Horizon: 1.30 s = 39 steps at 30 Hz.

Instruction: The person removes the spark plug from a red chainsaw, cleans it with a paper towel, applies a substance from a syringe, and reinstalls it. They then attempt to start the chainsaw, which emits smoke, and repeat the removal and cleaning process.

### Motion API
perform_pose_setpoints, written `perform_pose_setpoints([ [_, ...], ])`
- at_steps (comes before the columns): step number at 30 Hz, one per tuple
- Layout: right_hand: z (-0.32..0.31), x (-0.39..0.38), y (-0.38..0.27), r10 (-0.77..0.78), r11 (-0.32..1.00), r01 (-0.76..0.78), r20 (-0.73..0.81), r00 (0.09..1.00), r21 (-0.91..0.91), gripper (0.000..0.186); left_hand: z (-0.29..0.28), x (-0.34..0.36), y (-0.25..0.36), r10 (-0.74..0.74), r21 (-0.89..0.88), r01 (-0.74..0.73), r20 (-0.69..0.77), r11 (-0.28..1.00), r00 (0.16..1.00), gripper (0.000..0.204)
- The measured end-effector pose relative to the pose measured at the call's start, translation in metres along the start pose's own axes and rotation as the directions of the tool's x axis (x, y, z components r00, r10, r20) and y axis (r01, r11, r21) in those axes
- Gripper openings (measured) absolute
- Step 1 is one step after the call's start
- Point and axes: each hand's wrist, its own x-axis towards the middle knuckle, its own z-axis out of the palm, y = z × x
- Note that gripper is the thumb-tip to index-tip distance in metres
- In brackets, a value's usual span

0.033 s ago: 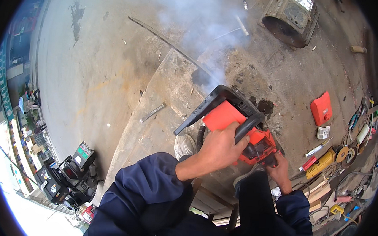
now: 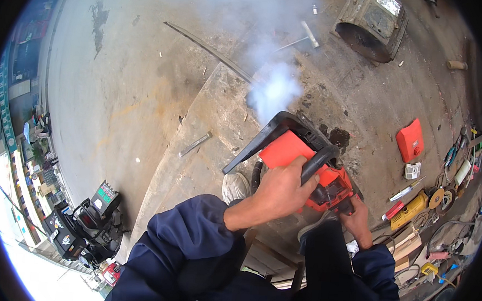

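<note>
A red and black chainsaw [image 2: 291, 149] is held low in front of my legs, its black hand guard toward the far left. My left hand [image 2: 283, 189] is closed around the black front handle [image 2: 318, 162]. Lower right, my right hand [image 2: 355, 219] is wrapped round the rear handle, and most of its fingers are hidden behind the saw body. Just beyond the guard, a dense puff of whitish smoke [image 2: 275, 92] hangs over the floor. A light shoe [image 2: 235, 187] shows beside my left wrist.
To the right lie a red plastic cover [image 2: 410, 140], a small white part [image 2: 412, 170], a yellow angle grinder [image 2: 409, 216] and several tools. Ahead are a hammer [image 2: 310, 35], a metal box [image 2: 370, 28] and a long dark strip [image 2: 208, 49]. A bolt [image 2: 195, 144] lies left of the saw.
The smoke beyond the saw has become a thicker, brighter puff that covers part of the dark strip. Both hands keep their hold, and the saw has hardly moved.
</note>
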Motion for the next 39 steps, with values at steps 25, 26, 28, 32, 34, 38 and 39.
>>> perform_pose_setpoints([
  [25, 0.008, 0.002, -0.002, 0.019, 0.997, -0.016, -0.037, 0.999, 0.069, 0.039, 0.007, -0.006, -0.032, 0.34, 0.104, -0.328, -0.136, 0.939, 0.931, 0.033],
  [26, 0.009, 0.002, -0.001, -0.004, 0.997, 0.007, -0.044, 0.999, 0.078, 0.039, 0.008, -0.006, -0.032, 0.339, 0.109, -0.326, -0.14, 0.939, 0.93, 0.033],
  [28, 0.01, 0.003, 0.001, -0.017, 0.997, 0.021, -0.049, 0.999, 0.078, 0.039, 0.009, -0.006, -0.033, 0.346, 0.114, -0.331, -0.15, 0.937, 0.926, 0.033],
  [32, 0.007, 0.001, 0.0, 0.014, 0.998, -0.011, -0.039, 0.999, 0.067, 0.039, 0.009, -0.005, -0.032, 0.327, 0.117, -0.313, -0.135, 0.943, 0.935, 0.033],
  [34, 0.006, 0.001, -0.002, 0.03, 0.998, -0.028, -0.03, 0.999, 0.058, 0.039, 0.008, -0.005, -0.032, 0.321, 0.117, -0.307, -0.129, 0.945, 0.938, 0.032],
  [38, 0.007, 0.002, -0.003, 0.024, 0.998, -0.021, -0.038, 0.999, 0.063, 0.041, 0.007, -0.006, -0.033, 0.326, 0.111, -0.313, -0.122, 0.943, 0.937, 0.032],
  [39, 0.008, 0.003, -0.003, 0.01, 0.997, -0.006, -0.049, 0.999, 0.081, 0.041, 0.007, -0.006, -0.033, 0.326, 0.111, -0.313, -0.122, 0.943, 0.938, 0.032],
])
